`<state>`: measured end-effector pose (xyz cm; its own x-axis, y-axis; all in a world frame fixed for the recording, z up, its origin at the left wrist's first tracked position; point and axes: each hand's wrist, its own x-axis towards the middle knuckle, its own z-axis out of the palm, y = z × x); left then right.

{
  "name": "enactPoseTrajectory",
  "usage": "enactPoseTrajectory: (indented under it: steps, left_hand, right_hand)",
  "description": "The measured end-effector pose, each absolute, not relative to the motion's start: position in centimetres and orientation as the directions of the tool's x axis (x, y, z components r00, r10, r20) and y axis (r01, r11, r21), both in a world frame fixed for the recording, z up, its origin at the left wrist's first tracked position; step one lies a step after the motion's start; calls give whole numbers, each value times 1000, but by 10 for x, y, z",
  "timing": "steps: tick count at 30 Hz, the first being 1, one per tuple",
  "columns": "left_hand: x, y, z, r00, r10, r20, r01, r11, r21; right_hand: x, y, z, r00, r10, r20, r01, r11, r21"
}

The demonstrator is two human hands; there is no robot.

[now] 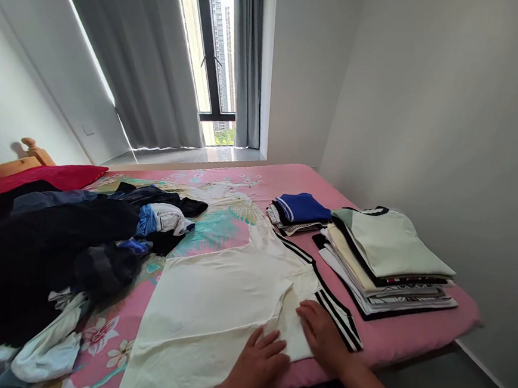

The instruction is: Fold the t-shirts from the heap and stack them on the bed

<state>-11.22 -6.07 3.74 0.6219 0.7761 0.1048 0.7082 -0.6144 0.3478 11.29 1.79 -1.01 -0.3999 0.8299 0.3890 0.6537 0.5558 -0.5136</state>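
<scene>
Pink flowery bed, pale walls, long grey curtains, cream cloth shirt with black-and-white trim lying on the bed, left hand and right hand resting loosely on its near part.

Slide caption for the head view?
Left hand and right hand on a white shirt with striped trim, between a clothes heap and a folded-clothes stack.
</scene>
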Motion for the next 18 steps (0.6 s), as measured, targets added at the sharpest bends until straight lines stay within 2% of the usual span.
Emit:
enactPoseTrajectory:
  steps: [3,7,9,10,12,16,18]
  left_hand:
    - [-73,-28,41,592,802,80,730,-577,366]
    - [-68,4,24,216,976,22,951,-215,222]
    - [-73,10,20,49,999,15,988,-50,147]
    - [-75,12,20,23,999,26,993,-26,119]
    - [-75,12,23,96,993,73,991,-102,87]
    - [-65,19,25,374,914,157,916,-391,94]
    - [-60,25,17,336,931,140,929,-352,114]
  right_hand:
    - [115,17,-18,-402,821,406,676,565,-473]
    - [117,19,-17,-394,826,404,679,558,-478]
    - [117,19,-14,-392,831,395,676,551,-490]
    - [117,19,-12,-386,837,387,676,542,-499]
    - [117,22,-8,-374,853,365,674,520,-524]
    - [112,37,-4,-356,862,360,686,503,-525]
    - [110,50,-4,-356,856,374,718,507,-477]
